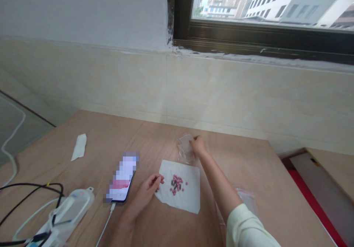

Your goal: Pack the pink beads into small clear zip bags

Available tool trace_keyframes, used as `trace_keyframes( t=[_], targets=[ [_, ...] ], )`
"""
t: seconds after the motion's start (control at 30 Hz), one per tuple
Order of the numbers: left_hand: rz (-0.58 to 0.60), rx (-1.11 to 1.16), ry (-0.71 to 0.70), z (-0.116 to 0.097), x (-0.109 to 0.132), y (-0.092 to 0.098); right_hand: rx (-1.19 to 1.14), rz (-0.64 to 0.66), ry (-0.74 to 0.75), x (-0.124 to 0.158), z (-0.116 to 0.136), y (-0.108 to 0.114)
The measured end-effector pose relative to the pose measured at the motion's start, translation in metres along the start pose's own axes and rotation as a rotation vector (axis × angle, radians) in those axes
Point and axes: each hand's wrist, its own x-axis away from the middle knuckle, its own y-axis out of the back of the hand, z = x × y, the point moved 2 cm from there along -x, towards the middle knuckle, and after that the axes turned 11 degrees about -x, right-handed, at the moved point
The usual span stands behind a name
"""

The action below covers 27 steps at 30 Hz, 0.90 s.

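The right hand (198, 146) makes a narrow grip, pinching the upper edge of a clear plastic bag (185, 149). The bag's body sits just left of that grip on the wooden bench (249, 158), its lower end touching the far edge of a white paper sheet (190, 201). The left hand (145, 197) is curled into a narrow grip too, its fingertips (159, 179) together just over the paper's left edge. Whether they hold anything is too small to tell.

The paper lies between the two grips, and on it is a cluster of small pink pieces (177, 184) mixed with a few dark ones. Behind and to the right of the right grip's forearm, a second clear bag (247, 199) lies beside a pale green sleeve (246, 228). Left of the left grip lies a phone (121, 177) with a pixelated screen and a white cable (106, 223). Farther left are a white charger (70, 210), black cables (30, 195) and a strip of white paper (79, 147).
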Motion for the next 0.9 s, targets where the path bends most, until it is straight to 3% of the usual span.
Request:
trace_keyframes(
  t=[0.13,0.27,0.47,0.63,0.77,0.9],
  targets=[
    [-0.002,0.012,0.010,-0.002,0.002,-0.001,-0.024,-0.056,0.036,0.004,0.006,0.015],
    [0.000,0.007,0.014,-0.002,0.004,-0.001,-0.036,-0.082,0.051,0.027,-0.001,0.023],
    [0.006,-0.005,0.006,0.002,0.007,-0.001,0.097,-0.163,0.037,0.065,-0.018,0.004],
    [-0.013,-0.039,-0.013,0.007,0.010,0.000,0.338,-0.227,0.079,0.072,-0.007,-0.001],
    [-0.047,-0.041,-0.040,0.015,0.009,0.006,0.306,-0.277,0.201,0.090,-0.006,0.039],
    [-0.068,-0.044,-0.066,0.023,0.008,0.010,0.380,-0.421,0.284,0.125,-0.038,0.106]
  ],
)
